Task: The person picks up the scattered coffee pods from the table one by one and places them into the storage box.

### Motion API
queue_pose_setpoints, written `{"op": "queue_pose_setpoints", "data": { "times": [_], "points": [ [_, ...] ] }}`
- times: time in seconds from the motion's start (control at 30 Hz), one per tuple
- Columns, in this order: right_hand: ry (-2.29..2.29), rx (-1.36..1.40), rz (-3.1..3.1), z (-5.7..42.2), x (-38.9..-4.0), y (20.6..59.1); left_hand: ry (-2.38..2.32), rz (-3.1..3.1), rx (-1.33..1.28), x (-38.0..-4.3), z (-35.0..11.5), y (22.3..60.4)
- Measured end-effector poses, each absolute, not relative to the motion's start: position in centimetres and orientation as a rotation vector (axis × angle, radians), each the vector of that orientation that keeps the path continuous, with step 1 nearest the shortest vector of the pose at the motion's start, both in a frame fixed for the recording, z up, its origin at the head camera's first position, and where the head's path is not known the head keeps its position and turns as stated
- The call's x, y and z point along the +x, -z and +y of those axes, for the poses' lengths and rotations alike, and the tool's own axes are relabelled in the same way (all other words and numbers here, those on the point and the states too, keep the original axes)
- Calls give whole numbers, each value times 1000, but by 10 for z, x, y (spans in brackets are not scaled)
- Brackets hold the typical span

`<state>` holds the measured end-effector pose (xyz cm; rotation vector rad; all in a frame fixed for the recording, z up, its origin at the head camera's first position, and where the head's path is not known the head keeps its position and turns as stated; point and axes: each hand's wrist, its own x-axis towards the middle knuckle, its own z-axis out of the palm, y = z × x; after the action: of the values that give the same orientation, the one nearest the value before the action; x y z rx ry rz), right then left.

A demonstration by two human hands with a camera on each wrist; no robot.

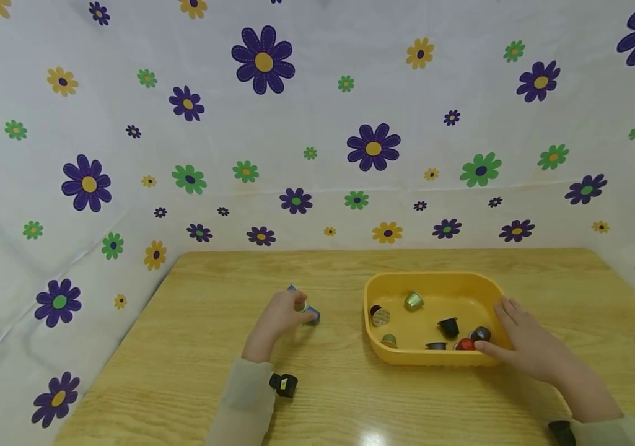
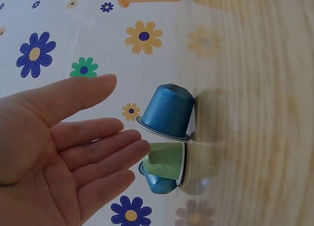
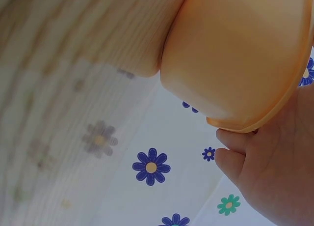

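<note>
My left hand [image 1: 279, 317] reaches down to a small group of coffee capsules on the table, its fingers extended. In the left wrist view a blue capsule [image 2: 169, 112] stands just ahead of the fingers. Against the fingertips is a light green capsule [image 2: 166, 159], and a second blue capsule [image 2: 161, 183] lies partly hidden behind it. My right hand [image 1: 537, 347] rests on the right end of a yellow basin [image 1: 420, 357], with fingers stretched along the rim and the thumb at the front corner. From the right wrist, the basin's outer wall [image 3: 235, 54] shows above the hand.
Inside the basin lie several capsules, among them a green one [image 1: 414, 301], a black one [image 1: 448, 327] and a red one [image 1: 465, 344]. The wooden table [image 1: 183, 359] meets a flower-patterned cloth [image 1: 317, 111] at the back and sides.
</note>
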<state>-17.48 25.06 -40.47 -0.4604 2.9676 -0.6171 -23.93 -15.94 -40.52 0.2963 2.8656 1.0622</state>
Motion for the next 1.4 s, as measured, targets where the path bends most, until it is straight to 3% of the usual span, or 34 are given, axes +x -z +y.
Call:
{"op": "queue_pose_setpoints", "data": {
  "times": [1.17, 1.4],
  "points": [
    [622, -483, 2957, 256, -174, 402, -906, 2834, 447, -244, -156, 408],
    [641, -496, 2947, 253, -175, 401, -924, 2775, 577, -245, -156, 411]
  ]
}}
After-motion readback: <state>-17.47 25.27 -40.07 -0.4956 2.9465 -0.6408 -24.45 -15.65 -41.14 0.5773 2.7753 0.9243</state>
